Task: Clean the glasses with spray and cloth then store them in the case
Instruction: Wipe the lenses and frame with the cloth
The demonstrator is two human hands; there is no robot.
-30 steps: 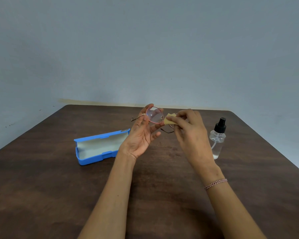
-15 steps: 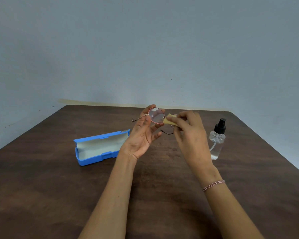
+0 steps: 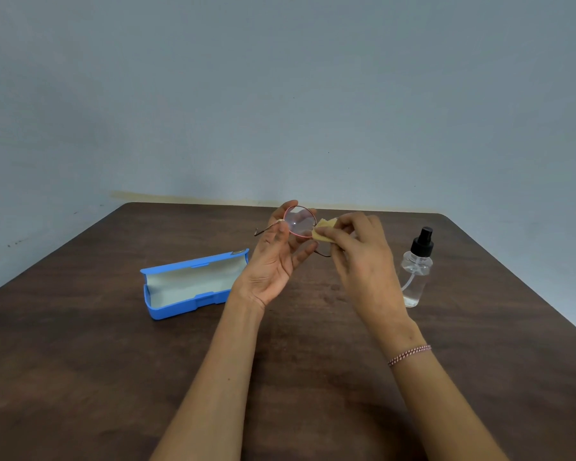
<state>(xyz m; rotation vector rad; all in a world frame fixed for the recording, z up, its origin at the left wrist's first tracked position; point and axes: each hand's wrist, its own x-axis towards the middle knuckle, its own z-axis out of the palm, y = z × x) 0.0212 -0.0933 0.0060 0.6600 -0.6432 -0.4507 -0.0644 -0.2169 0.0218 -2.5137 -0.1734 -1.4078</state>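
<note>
Table: dark wood, beneath both hands.
Case: blue, open, pale lining showing, left of both hands.
Left hand: palm up, fingertips pinching one lens rim of the glasses.
Right hand: fingers curled, pinching the cloth.
Spray bottle: clear, upright, just right of the right hand.
Glasses: pink-rimmed, held up between the hands.
Cloth: yellow, against the glasses.

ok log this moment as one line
stage: cloth wipe | left hand: holds glasses | right hand: pinches cloth against glasses | case: open, empty | spray bottle: upright, untouched
</note>
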